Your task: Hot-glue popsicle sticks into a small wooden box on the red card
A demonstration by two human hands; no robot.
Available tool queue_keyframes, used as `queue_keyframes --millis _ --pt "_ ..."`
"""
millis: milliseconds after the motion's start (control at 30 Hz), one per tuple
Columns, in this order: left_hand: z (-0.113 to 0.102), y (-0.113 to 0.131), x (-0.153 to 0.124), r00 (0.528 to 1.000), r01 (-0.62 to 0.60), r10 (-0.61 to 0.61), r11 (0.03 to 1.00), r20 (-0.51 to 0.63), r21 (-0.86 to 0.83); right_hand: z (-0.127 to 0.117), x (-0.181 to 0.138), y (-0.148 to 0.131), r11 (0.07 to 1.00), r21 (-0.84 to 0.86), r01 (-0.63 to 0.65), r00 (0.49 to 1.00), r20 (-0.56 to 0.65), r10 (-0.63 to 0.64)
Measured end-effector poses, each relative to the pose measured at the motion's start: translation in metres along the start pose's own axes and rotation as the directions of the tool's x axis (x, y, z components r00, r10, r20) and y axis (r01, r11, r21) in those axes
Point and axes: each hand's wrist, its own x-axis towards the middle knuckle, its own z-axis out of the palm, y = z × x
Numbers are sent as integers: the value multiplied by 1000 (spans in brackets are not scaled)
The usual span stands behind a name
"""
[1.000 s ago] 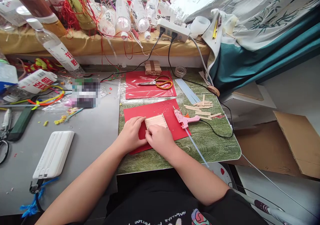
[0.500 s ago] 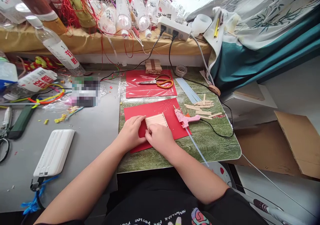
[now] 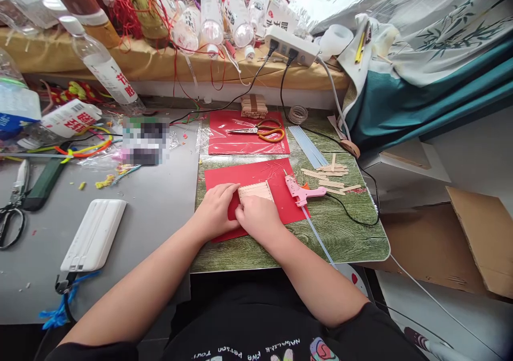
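Observation:
A small panel of craft sticks [image 3: 259,190] laid side by side sits on a red sheet [image 3: 224,176]. My left hand [image 3: 218,209] steadies its left edge, fingertips at the upper left corner and thumb toward the near side. Curled over the panel's near part is my right hand [image 3: 260,219], its fingers closed and pressed down there; they hide that part of the panel. The two hands touch or nearly touch. Right of the panel, a pink glue gun [image 3: 302,192] with a clear glue stick in its back lies partly on the red sheet.
Loose craft sticks [image 3: 331,176] and glue sticks [image 3: 308,147] lie to the right. Behind are scissors [image 3: 264,131] on a wrapped red pack and a bundle of sticks [image 3: 254,106]. Black cords run from a power strip [image 3: 292,45]. A white power bank [image 3: 94,235] lies left.
The view has shifted slightly, so everything sits a little further right. Both hands stay at the panel in nearly the same pose.

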Motion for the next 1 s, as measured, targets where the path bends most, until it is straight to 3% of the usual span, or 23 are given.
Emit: queue_keyframes --millis 500,667,767,867,933,1000 --pt "2 -1 1 1000 9 -9 1000 -20 -10 6 2 -5 1000 -28 7 1000 16 -6" --pt "1 -2 1 1000 -12 12 1000 -23 6 1 -12 4 997 29 66 996 -54 -65" --pt "0 -4 2 1000 -1 2 1000 -1 11 -14 -23 40 980 97 173 966 -209 -150" --pt "-1 -8 2 999 13 -13 1000 29 11 -31 -30 102 975 94 200 908 -392 -149" --pt "-2 -10 3 999 17 -17 1000 48 3 -38 -32 144 985 39 169 896 -423 -137" --pt "-3 -12 4 998 19 -18 1000 67 -5 -38 -33 180 981 -49 186 910 -369 -190"
